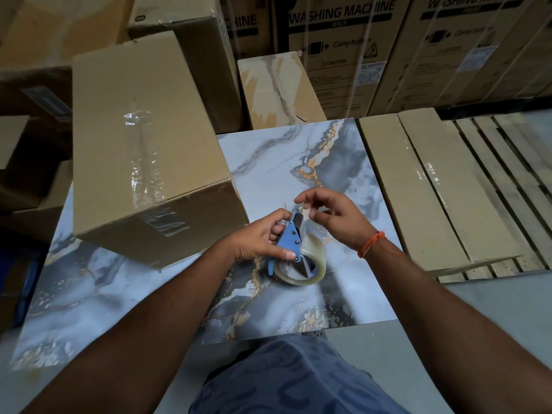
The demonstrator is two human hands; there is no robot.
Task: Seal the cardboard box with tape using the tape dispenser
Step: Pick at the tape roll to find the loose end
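A large brown cardboard box (143,150) rests on the left part of a marble-patterned tabletop (277,162); clear tape runs down the middle of its top and over its near side. My left hand (260,240) grips a blue tape dispenser (291,237) with a roll of clear tape (301,265), held just above the table to the right of the box. My right hand (331,216) is at the dispenser's front end, thumb and fingertips pinched on the clear tape end there. An orange thread is tied around my right wrist.
Long flat cardboard packs (430,186) lie on a wooden pallet (513,162) to the right. Behind the table stand a small taped box (274,88), a tall box (191,43) and washing machine cartons (337,40). More boxes are stacked at the left.
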